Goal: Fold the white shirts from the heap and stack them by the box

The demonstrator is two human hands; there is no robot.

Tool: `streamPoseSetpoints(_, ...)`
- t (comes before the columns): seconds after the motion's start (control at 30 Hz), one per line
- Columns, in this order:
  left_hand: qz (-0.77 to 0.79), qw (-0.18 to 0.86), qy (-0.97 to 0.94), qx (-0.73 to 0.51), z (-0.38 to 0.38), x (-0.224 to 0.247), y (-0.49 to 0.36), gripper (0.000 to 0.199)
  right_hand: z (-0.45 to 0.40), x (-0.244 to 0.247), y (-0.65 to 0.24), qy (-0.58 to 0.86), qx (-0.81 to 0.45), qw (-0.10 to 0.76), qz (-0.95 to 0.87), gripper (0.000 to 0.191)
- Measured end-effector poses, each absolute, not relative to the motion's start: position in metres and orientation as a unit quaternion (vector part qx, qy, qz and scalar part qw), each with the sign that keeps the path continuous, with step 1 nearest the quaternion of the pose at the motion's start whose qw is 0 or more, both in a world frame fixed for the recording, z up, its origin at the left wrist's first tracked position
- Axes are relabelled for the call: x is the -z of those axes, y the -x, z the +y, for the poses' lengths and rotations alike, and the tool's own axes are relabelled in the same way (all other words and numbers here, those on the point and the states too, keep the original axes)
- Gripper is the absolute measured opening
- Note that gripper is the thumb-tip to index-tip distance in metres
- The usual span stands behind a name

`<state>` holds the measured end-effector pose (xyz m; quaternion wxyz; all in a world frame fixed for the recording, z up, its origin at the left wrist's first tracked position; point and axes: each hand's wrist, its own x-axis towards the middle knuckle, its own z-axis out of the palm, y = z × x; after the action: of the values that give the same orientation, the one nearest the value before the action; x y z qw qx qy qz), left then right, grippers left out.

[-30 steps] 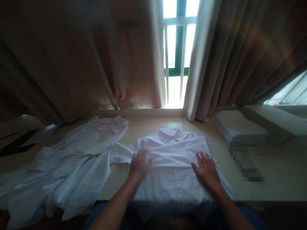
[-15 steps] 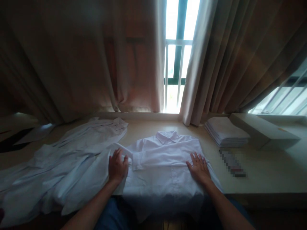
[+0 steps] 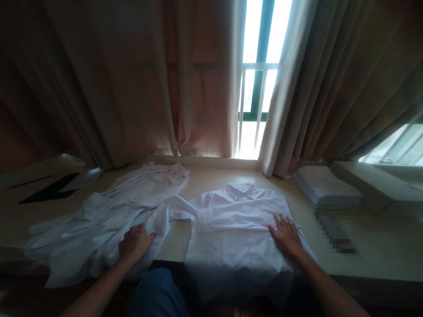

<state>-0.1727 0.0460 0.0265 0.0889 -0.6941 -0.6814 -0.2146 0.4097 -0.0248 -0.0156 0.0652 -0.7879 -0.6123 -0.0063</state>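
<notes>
A white collared shirt (image 3: 231,251) lies on the pale table, its lower edge hanging over the front. One sleeve (image 3: 241,214) is folded across its chest. My right hand (image 3: 284,233) rests flat on the shirt's right side, fingers spread. The other sleeve (image 3: 178,207) stretches left towards a heap of white garments (image 3: 89,220). At the near right part of that heap is my left hand (image 3: 136,241), fingers bent and thumb pointing right; whether cloth is pinched beneath it cannot be made out.
Folded white cloths (image 3: 327,185) are stacked at the back right, beside a pale box (image 3: 380,189). A pixelated object (image 3: 337,233) lies in front of them. Dark and pale flat sheets are at the far left. Curtains (image 3: 205,101) and a window stand behind the table (image 3: 380,259).
My left hand has moved left, away from the shirt, and the sleeve beside it now lies stretched out leftwards. My right hand stays on the shirt. The view has shifted left.
</notes>
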Motion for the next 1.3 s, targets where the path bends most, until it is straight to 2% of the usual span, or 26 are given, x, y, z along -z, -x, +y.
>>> streamPoseSetpoints(0.07, -0.688, 0.086, 0.688, 0.214, 0.046, -0.036, 0.139, 0.052, -0.019, 0.004, -0.4, 0.787, 0.017, 0.073, -0.613, 0.065)
streamPoseSetpoints(0.17, -0.617, 0.052, 0.758, 0.205, 0.049, -0.046, 0.08, 0.039, -0.001, -0.026, -0.361, 0.74, 0.043, 0.114, -0.661, 0.052)
streamPoseSetpoints(0.3, -0.575, 0.052, 0.795, 0.186, 0.055, -0.03, 0.027, 0.042, 0.037, -0.063, -0.279, 0.604, -0.063, 0.119, -0.786, 0.036)
streamPoseSetpoints(0.43, -0.598, 0.057, 0.787, 0.14, 0.053, 0.0, 0.033, 0.046, 0.076, -0.069, -0.203, 0.552, -0.084, 0.103, -0.823, 0.032)
streamPoseSetpoints(0.57, -0.599, 0.075, 0.786, 0.132, 0.043, 0.01, 0.053, 0.048, 0.101, -0.059, -0.16, 0.546, -0.1, 0.078, -0.828, 0.029)
streamPoseSetpoints(0.73, -0.611, 0.105, 0.772, 0.139, 0.039, 0.002, 0.049, 0.047, 0.126, -0.053, -0.157, 0.578, -0.114, 0.084, -0.804, 0.026)
streamPoseSetpoints(0.9, -0.62, 0.112, 0.764, 0.138, 0.039, 0.001, 0.046, 0.054, 0.163, -0.062, -0.188, 0.64, -0.106, 0.124, -0.751, 0.031)
streamPoseSetpoints(1.1, -0.616, 0.113, 0.767, 0.137, 0.037, -0.001, 0.046, 0.049, 0.189, -0.067, -0.186, 0.638, -0.114, 0.156, -0.745, 0.029)
streamPoseSetpoints(1.3, -0.615, 0.108, 0.765, 0.157, 0.038, 0.0, 0.047, 0.051, 0.173, -0.068, -0.189, 0.663, -0.074, 0.186, -0.721, 0.043)
